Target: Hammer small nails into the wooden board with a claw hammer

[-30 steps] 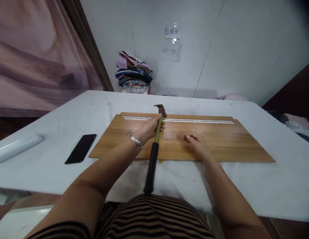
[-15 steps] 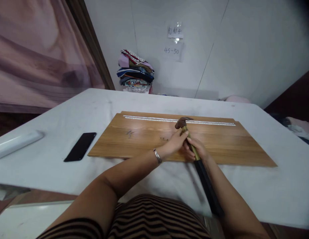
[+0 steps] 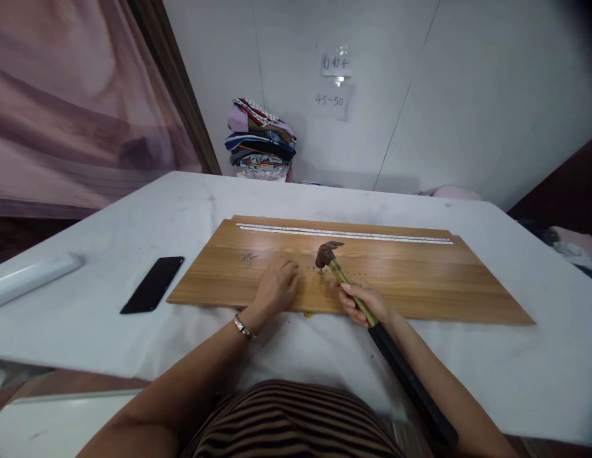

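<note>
Behind the white table (image 3: pixel 133 229), a pile of folded cloths (image 3: pixel 261 143) stands near the pale wall (image 3: pixel 367 133), which carries two paper notes (image 3: pixel 332 83). On the table lies a wooden board (image 3: pixel 433 280) with two white strips (image 3: pixel 343 233) along its far side. The person's right hand (image 3: pixel 367 304) is closed around the shaft of a hammer (image 3: pixel 327 256), and the black handle end points back beside the forearm. The hammer head is above the board, close to a row of small dark points (image 3: pixel 359 274), which seem to be nails. The left hand (image 3: pixel 277 284) is on the board with bent fingers, between this row and some loose nails (image 3: pixel 248 259); I cannot tell if it holds something. A black phone (image 3: pixel 152 285) lies left of the board.
</note>
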`<state>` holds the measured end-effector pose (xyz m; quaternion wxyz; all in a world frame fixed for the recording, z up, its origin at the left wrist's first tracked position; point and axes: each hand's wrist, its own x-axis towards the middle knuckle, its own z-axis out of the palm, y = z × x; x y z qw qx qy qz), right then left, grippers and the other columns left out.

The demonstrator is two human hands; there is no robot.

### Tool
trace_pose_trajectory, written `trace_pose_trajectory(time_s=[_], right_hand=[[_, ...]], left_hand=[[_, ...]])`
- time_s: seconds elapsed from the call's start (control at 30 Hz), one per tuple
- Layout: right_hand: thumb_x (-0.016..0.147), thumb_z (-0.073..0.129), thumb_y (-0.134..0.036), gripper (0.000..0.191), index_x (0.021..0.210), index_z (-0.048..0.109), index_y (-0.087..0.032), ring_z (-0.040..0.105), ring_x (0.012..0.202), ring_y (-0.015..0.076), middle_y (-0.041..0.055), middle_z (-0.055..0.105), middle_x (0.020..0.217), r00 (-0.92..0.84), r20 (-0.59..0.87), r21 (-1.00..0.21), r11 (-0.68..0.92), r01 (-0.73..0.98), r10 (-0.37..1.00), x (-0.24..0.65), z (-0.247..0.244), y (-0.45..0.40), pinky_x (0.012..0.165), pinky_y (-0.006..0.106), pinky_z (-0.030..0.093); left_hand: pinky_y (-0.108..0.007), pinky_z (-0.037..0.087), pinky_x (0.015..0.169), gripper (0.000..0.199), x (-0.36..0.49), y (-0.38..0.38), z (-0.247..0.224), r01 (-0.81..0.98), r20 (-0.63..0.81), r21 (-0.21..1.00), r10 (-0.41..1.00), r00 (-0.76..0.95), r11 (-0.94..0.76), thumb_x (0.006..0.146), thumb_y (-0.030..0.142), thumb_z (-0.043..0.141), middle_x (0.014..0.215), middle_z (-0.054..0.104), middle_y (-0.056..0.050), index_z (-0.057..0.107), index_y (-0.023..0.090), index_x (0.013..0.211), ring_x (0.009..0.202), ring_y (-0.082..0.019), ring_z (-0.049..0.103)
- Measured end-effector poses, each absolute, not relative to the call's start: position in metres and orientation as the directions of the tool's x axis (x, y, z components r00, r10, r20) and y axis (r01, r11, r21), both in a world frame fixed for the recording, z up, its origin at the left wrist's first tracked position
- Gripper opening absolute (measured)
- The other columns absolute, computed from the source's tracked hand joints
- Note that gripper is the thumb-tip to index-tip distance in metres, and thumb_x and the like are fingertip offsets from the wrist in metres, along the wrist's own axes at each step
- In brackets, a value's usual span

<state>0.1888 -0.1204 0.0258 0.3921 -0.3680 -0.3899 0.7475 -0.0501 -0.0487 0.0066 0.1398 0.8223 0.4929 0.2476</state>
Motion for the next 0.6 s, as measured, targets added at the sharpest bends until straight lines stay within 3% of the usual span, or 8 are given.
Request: trace_pose_trajectory(time_s=[0.1,0.2,0.6], right_hand=[[0.074,0.077,-0.058,0.051,0.103,0.057,-0.022,0.032,0.030,0.0034,-0.0129,0.047,0.056,-0.410,-0.270,-0.869,-0.404,-0.285,0.871,0.187,0.026,-0.121,0.025,0.017,0.026],[0.076,0.076,-0.055,0.047,0.104,0.057,-0.022,0.032,0.030,0.0034,-0.0126,0.047,0.057,-0.406,-0.287,-0.870,-0.414,-0.268,0.867,0.187,0.024,-0.120,0.025,0.017,0.025],[0.077,0.075,-0.055,0.047,0.104,0.057,-0.021,0.033,0.029,0.0038,-0.0120,0.050,0.057,-0.380,-0.284,-0.887,-0.392,-0.244,0.880,0.187,0.025,-0.123,0.026,0.018,0.027]], left_hand=[[-0.048,0.041,0.110,0.024,-0.054,-0.044,-0.007,0.779,0.297,0.361,0.855,0.425,-0.513,0.093,0.025,0.052,0.129,0.064,-0.017,0.065,0.016,0.112,0.123,-0.030,0.058],[-0.049,0.041,0.111,0.024,-0.054,-0.045,-0.013,0.789,0.300,0.319,0.845,0.442,-0.525,0.096,0.026,0.051,0.130,0.064,-0.017,0.065,0.016,0.112,0.125,-0.031,0.056],[-0.048,0.041,0.111,0.023,-0.054,-0.047,-0.010,0.784,0.294,0.323,0.844,0.449,-0.529,0.096,0.027,0.051,0.129,0.064,-0.015,0.066,0.017,0.110,0.124,-0.030,0.056]])
